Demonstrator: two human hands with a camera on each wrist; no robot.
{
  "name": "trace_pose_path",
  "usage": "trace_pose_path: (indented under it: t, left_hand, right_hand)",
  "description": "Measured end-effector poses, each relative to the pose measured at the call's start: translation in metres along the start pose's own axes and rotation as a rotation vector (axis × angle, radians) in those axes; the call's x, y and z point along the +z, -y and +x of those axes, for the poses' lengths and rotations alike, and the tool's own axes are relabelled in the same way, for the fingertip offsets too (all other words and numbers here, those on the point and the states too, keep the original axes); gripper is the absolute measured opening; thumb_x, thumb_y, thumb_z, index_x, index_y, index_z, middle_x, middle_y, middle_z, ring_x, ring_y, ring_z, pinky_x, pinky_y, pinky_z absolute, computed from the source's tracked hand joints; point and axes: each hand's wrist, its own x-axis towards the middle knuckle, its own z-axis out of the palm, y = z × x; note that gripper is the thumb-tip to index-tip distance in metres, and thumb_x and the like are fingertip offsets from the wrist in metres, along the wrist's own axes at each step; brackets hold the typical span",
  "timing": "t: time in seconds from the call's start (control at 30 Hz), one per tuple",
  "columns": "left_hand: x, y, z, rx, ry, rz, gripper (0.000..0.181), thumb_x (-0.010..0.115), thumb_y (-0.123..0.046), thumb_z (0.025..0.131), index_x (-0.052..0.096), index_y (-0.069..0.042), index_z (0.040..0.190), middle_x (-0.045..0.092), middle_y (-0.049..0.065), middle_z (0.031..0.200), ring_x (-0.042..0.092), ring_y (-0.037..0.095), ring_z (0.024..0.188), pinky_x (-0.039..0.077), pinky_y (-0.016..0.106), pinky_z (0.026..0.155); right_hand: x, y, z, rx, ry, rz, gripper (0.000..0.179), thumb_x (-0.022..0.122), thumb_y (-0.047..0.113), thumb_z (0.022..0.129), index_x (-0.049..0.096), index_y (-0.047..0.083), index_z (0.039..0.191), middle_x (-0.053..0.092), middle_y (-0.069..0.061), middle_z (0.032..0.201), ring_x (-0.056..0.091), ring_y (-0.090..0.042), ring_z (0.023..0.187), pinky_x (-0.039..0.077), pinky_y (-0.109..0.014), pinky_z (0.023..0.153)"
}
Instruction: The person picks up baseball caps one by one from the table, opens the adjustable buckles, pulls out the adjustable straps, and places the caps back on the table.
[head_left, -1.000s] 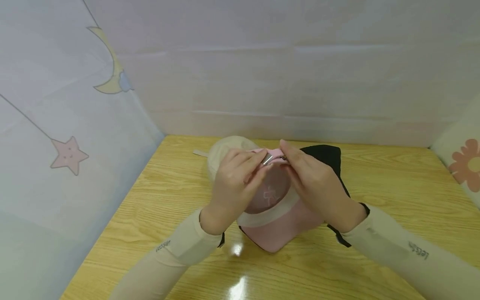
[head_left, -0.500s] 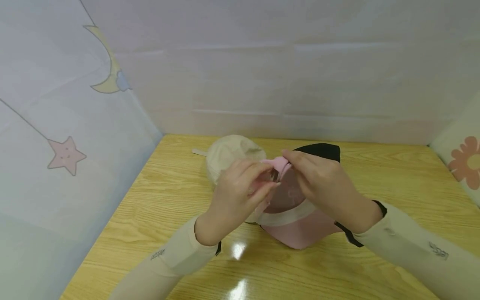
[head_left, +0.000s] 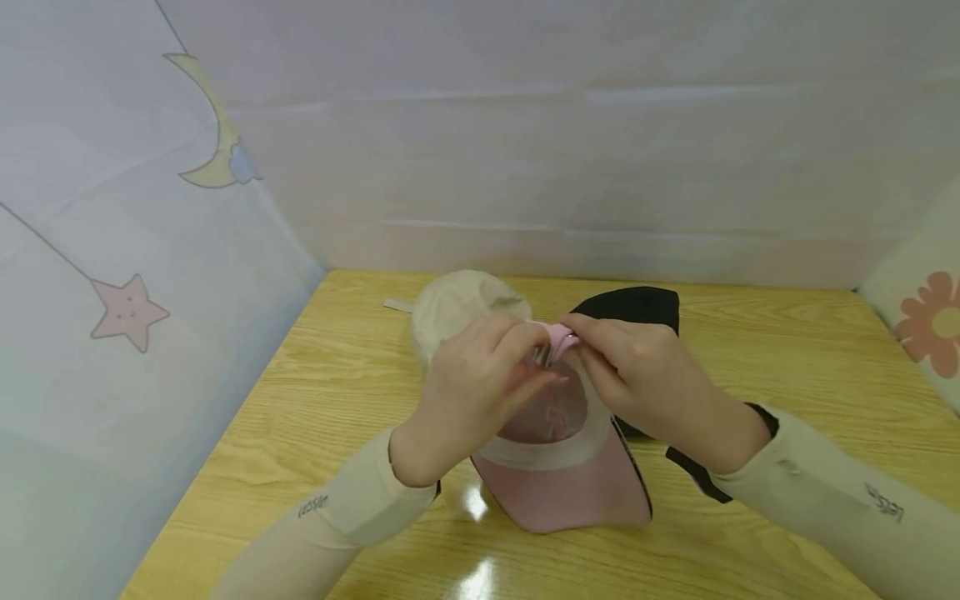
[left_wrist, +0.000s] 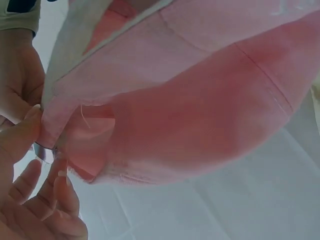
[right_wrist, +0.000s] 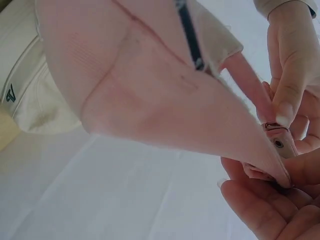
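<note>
A pink baseball cap (head_left: 566, 496) hangs between both hands in the head view, its inside facing me and its brim toward me. My left hand (head_left: 468, 387) pinches the back strap (head_left: 557, 335) by its metal buckle (head_left: 542, 356). On the other side, my right hand (head_left: 652, 375) pinches the strap between thumb and fingers. Up close in the right wrist view, the strap shows a small metal eyelet (right_wrist: 279, 143) beside the buckle. In the left wrist view, the cap's rear opening (left_wrist: 92, 135) gapes beside the fingers.
A beige cap (head_left: 465, 302) lies behind my left hand, its loose strap (head_left: 398, 305) pointing left. Behind my right hand is a black cap (head_left: 637, 305). They rest on a wood-grain table (head_left: 787, 375) with a pale wall cloth (head_left: 480, 167) at its back edge.
The pink cap swung right, then back left, and its brim now points more toward me. Both hands are slightly lower than a second ago and keep hold of the strap.
</note>
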Motion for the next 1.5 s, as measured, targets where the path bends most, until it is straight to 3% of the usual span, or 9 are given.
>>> trace_pose_path:
  t: [0.5, 0.67, 0.8, 0.93, 1.07, 1.17, 1.3, 1.37, 1.5]
  left_hand:
    - [0.000, 0.002, 0.003, 0.076, 0.099, -0.015, 0.038, 0.084, -0.030, 0.075, 0.053, -0.009, 0.084, 0.052, -0.004, 0.068, 0.050, 0.005, 0.058, 0.036, 0.010, 0.052]
    - [-0.004, 0.001, 0.005, -0.017, 0.116, -0.151, 0.035, 0.082, -0.016, 0.078, 0.049, -0.009, 0.072, 0.044, -0.003, 0.061, 0.041, 0.006, 0.053, 0.031, 0.012, 0.049]
    - [-0.009, -0.003, 0.004, -0.103, 0.095, -0.168, 0.036, 0.086, -0.016, 0.073, 0.052, -0.005, 0.080, 0.051, 0.000, 0.065, 0.044, 0.009, 0.054, 0.037, 0.016, 0.049]
    - [-0.007, -0.011, -0.002, -0.153, 0.091, 0.017, 0.050, 0.089, -0.029, 0.069, 0.056, -0.002, 0.093, 0.059, 0.002, 0.074, 0.050, 0.010, 0.054, 0.042, 0.020, 0.047]
    - [-0.003, -0.014, -0.007, -0.190, 0.051, 0.114, 0.030, 0.083, -0.019, 0.075, 0.063, -0.003, 0.089, 0.063, 0.002, 0.073, 0.054, 0.014, 0.056, 0.044, 0.024, 0.049]
    - [-0.001, -0.012, -0.006, -0.203, -0.002, 0.072, 0.011, 0.076, -0.007, 0.080, 0.068, -0.004, 0.088, 0.066, 0.003, 0.075, 0.058, 0.017, 0.061, 0.047, 0.028, 0.053]
    - [-0.002, -0.008, -0.003, -0.201, -0.061, -0.005, 0.008, 0.073, -0.005, 0.084, 0.070, -0.002, 0.091, 0.069, 0.005, 0.080, 0.060, 0.018, 0.064, 0.049, 0.029, 0.056]
    - [-0.001, -0.006, -0.002, -0.198, -0.085, -0.032, 0.009, 0.073, -0.004, 0.084, 0.070, -0.001, 0.092, 0.069, 0.005, 0.080, 0.060, 0.018, 0.064, 0.050, 0.029, 0.057]
    - [0.000, -0.004, 0.000, -0.196, -0.122, -0.074, 0.010, 0.073, -0.004, 0.084, 0.070, 0.000, 0.093, 0.068, 0.005, 0.078, 0.058, 0.016, 0.063, 0.048, 0.027, 0.057]
  right_hand:
    - [-0.001, 0.002, -0.003, 0.016, 0.036, 0.087, 0.052, 0.030, 0.027, 0.107, 0.069, -0.007, 0.100, 0.064, -0.004, 0.069, 0.036, 0.001, 0.050, 0.034, -0.016, 0.046]
    - [-0.003, -0.003, -0.006, 0.012, 0.011, 0.060, 0.049, 0.035, 0.024, 0.106, 0.069, -0.010, 0.098, 0.069, -0.012, 0.078, 0.040, -0.003, 0.049, 0.038, -0.019, 0.046]
    - [-0.007, -0.003, -0.007, 0.033, 0.021, 0.051, 0.051, 0.036, 0.026, 0.106, 0.069, -0.012, 0.100, 0.070, -0.016, 0.084, 0.040, -0.003, 0.049, 0.039, -0.019, 0.046]
    - [-0.009, 0.000, -0.007, 0.067, 0.020, 0.055, 0.052, 0.034, 0.028, 0.106, 0.067, -0.012, 0.103, 0.069, -0.016, 0.084, 0.034, -0.001, 0.047, 0.035, -0.017, 0.044]
    - [-0.012, 0.003, -0.006, 0.110, 0.029, 0.012, 0.049, 0.033, 0.031, 0.106, 0.063, -0.007, 0.108, 0.067, -0.013, 0.081, 0.028, 0.001, 0.045, 0.032, -0.018, 0.042]
    - [-0.013, 0.004, -0.007, 0.112, 0.033, -0.063, 0.036, 0.038, 0.023, 0.104, 0.061, -0.004, 0.108, 0.065, -0.010, 0.079, 0.032, -0.003, 0.046, 0.033, -0.021, 0.041]
    - [-0.013, 0.001, -0.007, 0.072, -0.016, -0.123, 0.020, 0.047, 0.011, 0.097, 0.059, -0.005, 0.103, 0.061, -0.019, 0.091, 0.053, -0.024, 0.064, 0.044, -0.033, 0.050]
    - [-0.011, 0.000, -0.006, 0.040, -0.065, -0.129, 0.023, 0.046, 0.013, 0.100, 0.058, -0.005, 0.099, 0.058, -0.022, 0.095, 0.054, -0.033, 0.075, 0.046, -0.040, 0.056]
    - [-0.007, -0.002, -0.005, -0.005, -0.167, -0.124, 0.029, 0.042, 0.017, 0.103, 0.061, -0.003, 0.093, 0.053, -0.020, 0.085, 0.048, -0.033, 0.070, 0.041, -0.041, 0.055]
